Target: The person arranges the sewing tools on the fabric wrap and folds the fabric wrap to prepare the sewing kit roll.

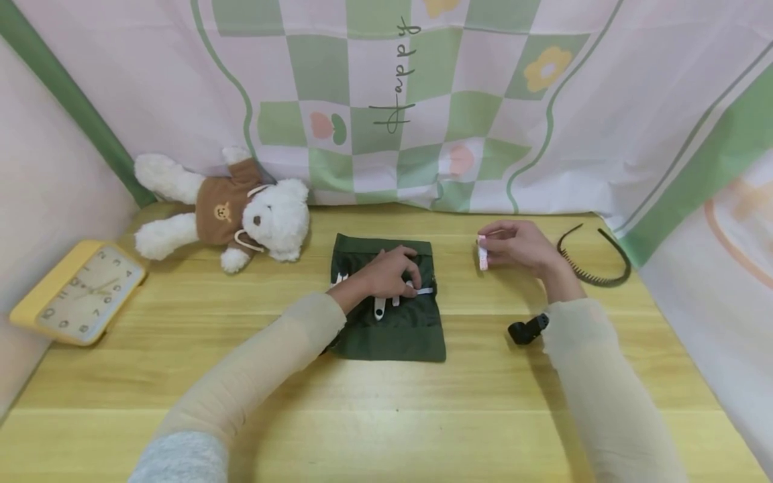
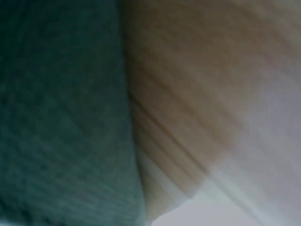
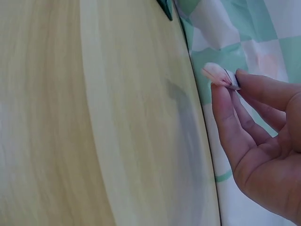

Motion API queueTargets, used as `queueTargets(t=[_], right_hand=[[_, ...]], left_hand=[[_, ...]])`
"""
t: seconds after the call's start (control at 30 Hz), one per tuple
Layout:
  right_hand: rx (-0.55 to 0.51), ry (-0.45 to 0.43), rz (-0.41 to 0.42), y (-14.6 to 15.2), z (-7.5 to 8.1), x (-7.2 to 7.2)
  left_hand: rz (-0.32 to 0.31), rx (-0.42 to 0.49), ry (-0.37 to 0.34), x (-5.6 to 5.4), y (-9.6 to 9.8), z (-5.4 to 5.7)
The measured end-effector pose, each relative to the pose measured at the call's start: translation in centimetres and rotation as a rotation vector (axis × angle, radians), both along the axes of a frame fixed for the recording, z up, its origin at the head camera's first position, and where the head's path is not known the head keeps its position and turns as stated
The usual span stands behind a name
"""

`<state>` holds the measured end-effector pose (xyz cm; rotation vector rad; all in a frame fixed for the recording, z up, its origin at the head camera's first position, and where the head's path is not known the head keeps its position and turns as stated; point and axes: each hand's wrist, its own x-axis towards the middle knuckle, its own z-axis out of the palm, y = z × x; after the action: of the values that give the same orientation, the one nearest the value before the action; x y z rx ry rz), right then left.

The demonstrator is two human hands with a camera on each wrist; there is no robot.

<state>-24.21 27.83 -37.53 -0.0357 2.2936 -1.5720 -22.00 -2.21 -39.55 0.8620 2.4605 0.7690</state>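
In the head view a dark green cloth pouch (image 1: 386, 345) lies spread on the table. My left hand (image 1: 386, 274) rests over it with loosely bent fingers, the thumb by a slim white piece (image 1: 425, 291). A small white tool with a dark round spot (image 1: 379, 308) lies below that hand, which hides part of the pouch. Further right, my right hand (image 1: 522, 245) pinches a small pink-and-white piece (image 1: 482, 252) between thumb and fingertips, above the table. The right wrist view shows the rounded end of this piece (image 3: 216, 73); its kind is unclear. Blurred green cloth (image 2: 61, 117) fills the left wrist view's left side.
A white plush bear (image 1: 280, 218) in a brown hoodie lies at the back left, near a yellow clock (image 1: 84, 292). A dark toothed headband (image 1: 604, 278) and a small black object (image 1: 527, 330) lie at the right. A checked curtain (image 1: 417, 154) hangs behind the table.
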Motion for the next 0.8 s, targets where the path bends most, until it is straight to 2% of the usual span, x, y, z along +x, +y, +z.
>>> queueTargets(t=[0.13, 0.43, 0.8], right_hand=[[-0.022, 0.009, 0.012, -0.6, 0.0, -0.1], [-0.062, 0.092, 0.056, -3.0, 0.2, -0.2], [-0.085, 0.117, 0.127, -6.1, -0.5, -0.3]], left_hand=[[0.001, -0.008, 0.001, 0.0, 0.1, 0.0], [0.013, -0.021, -0.003, 0.0, 0.2, 0.1], [0.026, -0.002, -0.025, -0.2, 0.4, 0.2]])
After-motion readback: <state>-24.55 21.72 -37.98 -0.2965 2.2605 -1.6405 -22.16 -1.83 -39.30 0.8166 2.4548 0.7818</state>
